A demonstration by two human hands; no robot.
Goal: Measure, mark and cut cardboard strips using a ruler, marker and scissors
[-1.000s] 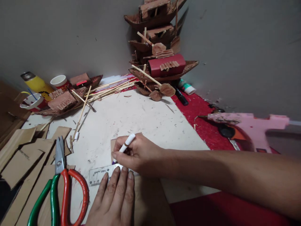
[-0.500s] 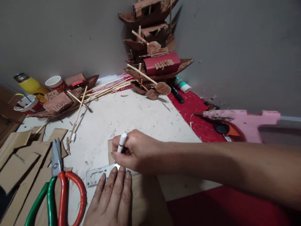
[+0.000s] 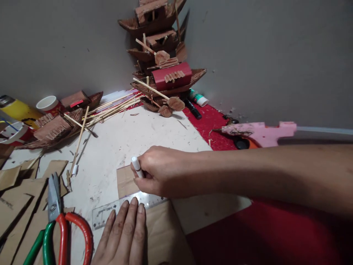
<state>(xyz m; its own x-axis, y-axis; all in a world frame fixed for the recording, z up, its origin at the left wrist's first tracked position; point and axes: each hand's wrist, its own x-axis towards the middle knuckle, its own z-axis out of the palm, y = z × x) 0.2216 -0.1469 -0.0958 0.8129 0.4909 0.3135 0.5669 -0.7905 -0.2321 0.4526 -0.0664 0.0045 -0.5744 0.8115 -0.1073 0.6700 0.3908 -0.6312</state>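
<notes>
My right hand (image 3: 157,171) is closed around a white pen (image 3: 137,166), its cap end pointing up and its tip hidden behind the fingers. Beneath it lies a brown cardboard piece (image 3: 125,180). A clear ruler (image 3: 103,215) rests across the cardboard at a slant. My left hand (image 3: 122,233) lies flat with fingers stretched out, fingertips pressing on the ruler's near edge. To its left are shears (image 3: 56,211) with one red and one green handle, lying on cardboard scraps.
Cardboard scraps (image 3: 16,202) lie at the left. Model boats (image 3: 172,79) stack against the wall, with another boat (image 3: 52,129) and cups (image 3: 47,104) at the back left. Thin sticks (image 3: 116,106) lie between them. A pink glue gun (image 3: 261,133) sits at the right.
The view has shifted, so the surroundings sit further left. My right hand has moved rightward along the ruler with the pen, showing more cardboard. My left hand stays on the ruler.
</notes>
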